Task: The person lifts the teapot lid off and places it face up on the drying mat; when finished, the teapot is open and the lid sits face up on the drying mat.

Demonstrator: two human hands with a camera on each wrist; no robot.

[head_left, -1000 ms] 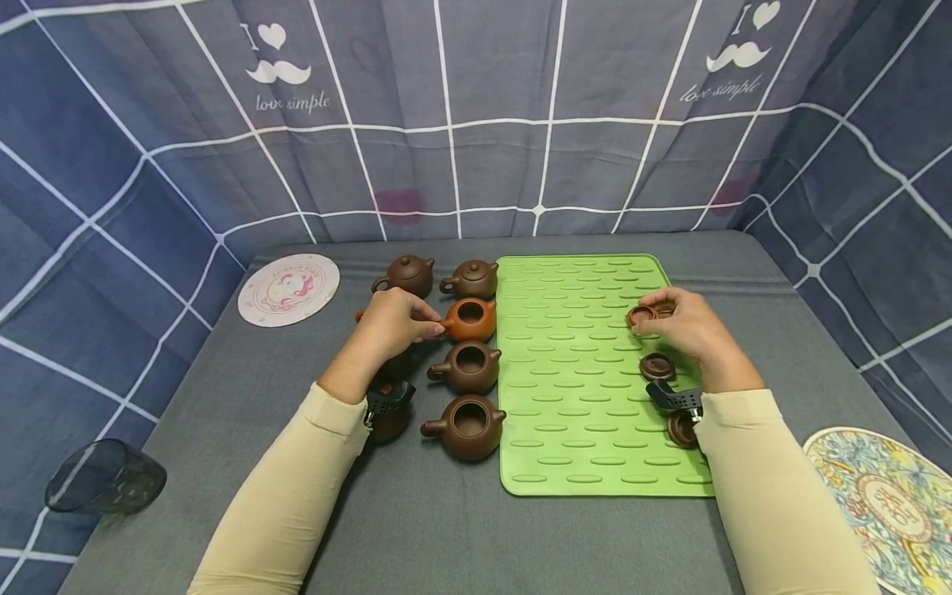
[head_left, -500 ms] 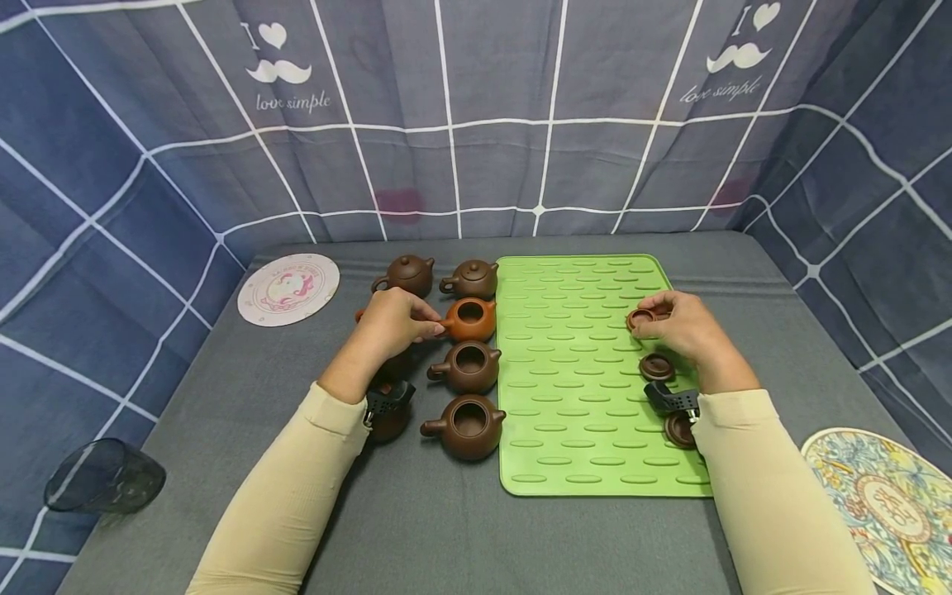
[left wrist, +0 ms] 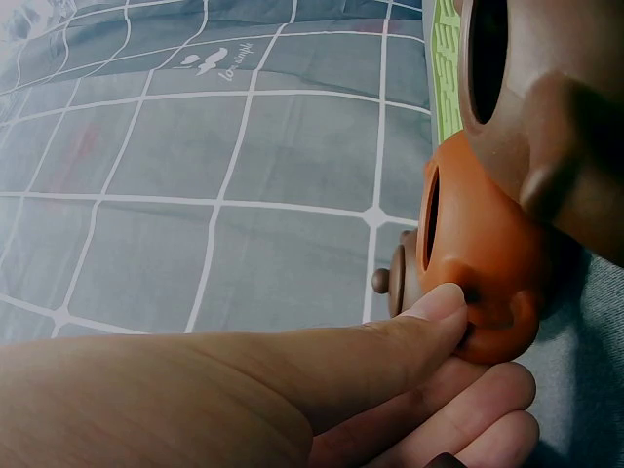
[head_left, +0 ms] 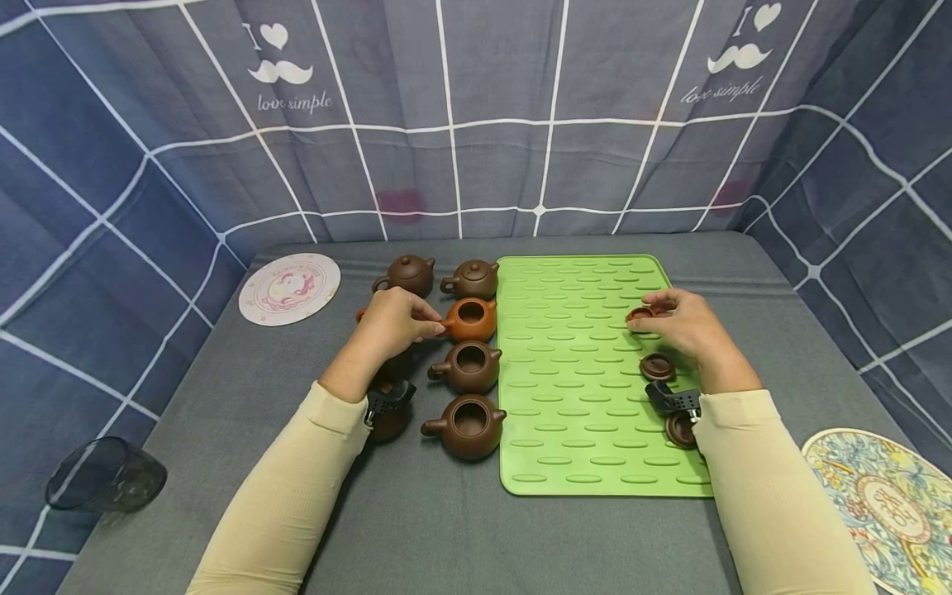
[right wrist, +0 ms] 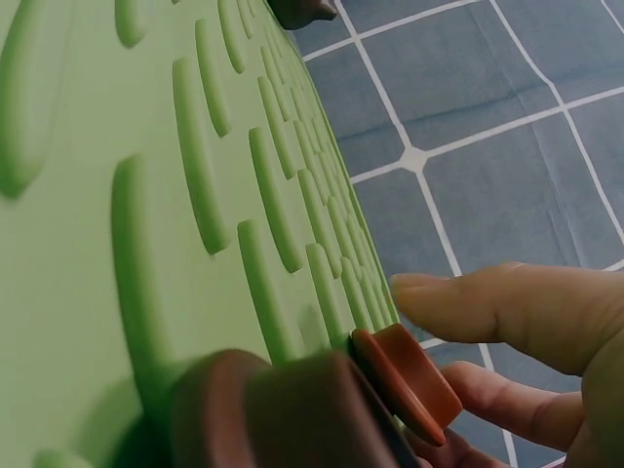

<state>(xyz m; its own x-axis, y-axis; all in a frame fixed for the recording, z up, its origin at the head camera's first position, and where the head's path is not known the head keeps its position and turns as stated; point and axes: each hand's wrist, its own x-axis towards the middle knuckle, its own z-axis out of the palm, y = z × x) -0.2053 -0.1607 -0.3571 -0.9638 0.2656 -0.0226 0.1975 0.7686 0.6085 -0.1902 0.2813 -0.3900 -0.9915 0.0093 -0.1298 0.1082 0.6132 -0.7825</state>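
Observation:
My left hand (head_left: 394,326) pinches the handle of an orange teapot (head_left: 472,320) between thumb and fingers. The pot stands lidless on the grey cloth beside the green mat. My right hand (head_left: 680,326) is over the far right part of the mat, round a small orange teapot lid (right wrist: 405,380). That lid lies rim up. In the right wrist view the thumb is apart from it, and a fingertip is right at its edge. Nearer me on the mat are a brown lid (head_left: 658,367) and another brown lid (head_left: 680,430), partly hidden by my right wrist.
Two lidded brown teapots (head_left: 474,279) stand at the back. Lidless brown teapots (head_left: 468,426) stand nearer; others are partly hidden under my left arm. The green mat (head_left: 573,397) lies centrally. A pink-white disc (head_left: 290,289), dark glass (head_left: 107,477) and patterned disc (head_left: 885,504) lie around.
The right thumb has shifted slightly and the fingers have loosened from the orange lid, which has settled flatter on the mat. The left hand and its teapot have stayed in place.

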